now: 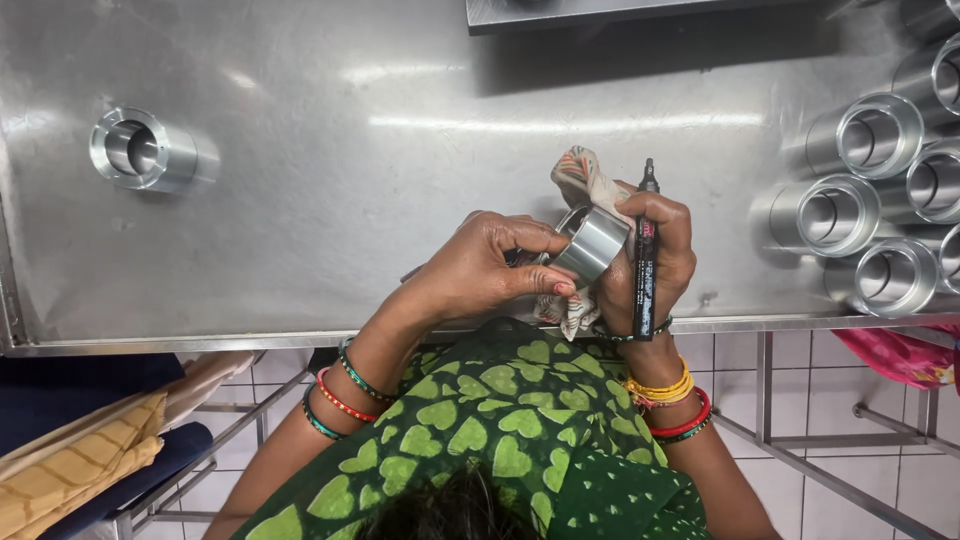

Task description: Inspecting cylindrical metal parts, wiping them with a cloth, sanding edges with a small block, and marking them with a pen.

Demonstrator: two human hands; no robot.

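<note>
My left hand (490, 268) grips a short shiny metal sleeve (592, 243) at its near side, fingers curled over the rim. My right hand (660, 262) supports the sleeve from the right, and also holds a black marker pen (645, 255) upright and a patterned cloth (585, 180) that sticks out above and below the sleeve. Both hands hover over the near edge of a steel table (350, 200).
A single metal sleeve (142, 150) lies on its side at the table's far left. Several matching sleeves (870, 190) are stacked at the right edge. A dark metal block (600, 12) sits at the top. Folded fabric (80, 450) rests on a stool at lower left.
</note>
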